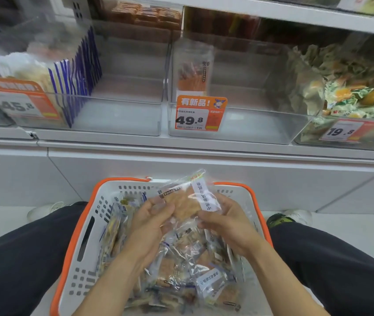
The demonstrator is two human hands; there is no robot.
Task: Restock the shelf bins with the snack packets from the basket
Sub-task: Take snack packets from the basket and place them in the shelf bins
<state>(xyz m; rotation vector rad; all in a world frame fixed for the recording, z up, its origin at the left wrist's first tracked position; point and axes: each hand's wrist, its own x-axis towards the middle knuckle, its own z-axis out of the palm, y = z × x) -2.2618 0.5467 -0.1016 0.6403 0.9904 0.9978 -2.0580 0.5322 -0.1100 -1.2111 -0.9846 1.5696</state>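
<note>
Both hands, the left hand (151, 221) and right hand (224, 218), are clamped on a crinkly clear-plastic snack packet (188, 199) of tan pieces, held above the white slotted orange-rimmed basket (85, 236), its long axis tilted up-right toward the transparent rectangular shelf bin (238, 119).

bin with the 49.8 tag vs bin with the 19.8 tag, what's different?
Fill: the 49.8 bin holds just one upright packet at its back left; the 19.8 bin is heaped with green and orange wrapped snacks.
Position: the 49.8 bin sits straight ahead above the basket; the 19.8 bin is to its right, cut off by the frame edge.
Tag: the 49.8 bin's has an orange header banner; the 19.8 bin's looks plainer, though blurred.
Shared: both are clear plastic on the same shelf.
</note>
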